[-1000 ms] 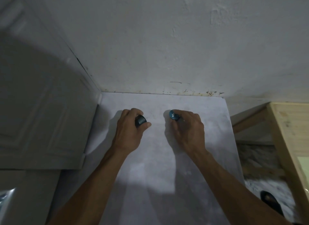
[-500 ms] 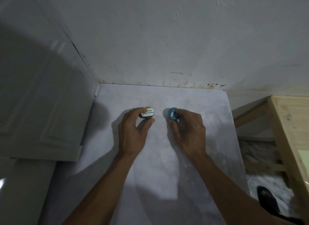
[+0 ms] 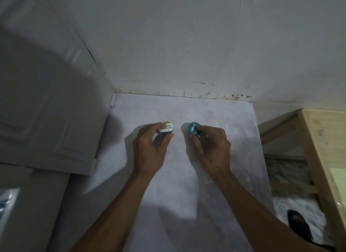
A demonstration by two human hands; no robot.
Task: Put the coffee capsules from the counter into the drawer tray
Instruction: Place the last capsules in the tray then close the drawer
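Dim, grey indoor light, soft throughout

Light from above and behind throws broad forearm shadows down the table [image 3: 187,109] toward its near edge; wide-angle bending curves the cabinet [image 3: 46,101] at the left, and the frame's corners are smeared and blurred

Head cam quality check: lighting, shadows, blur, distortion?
Head view: dim overall, one bright patch on the counter between the forearms; both hands cast soft shadows; capsule lids only partly legible; wide-angle bending at the cabinet; edges smeared.
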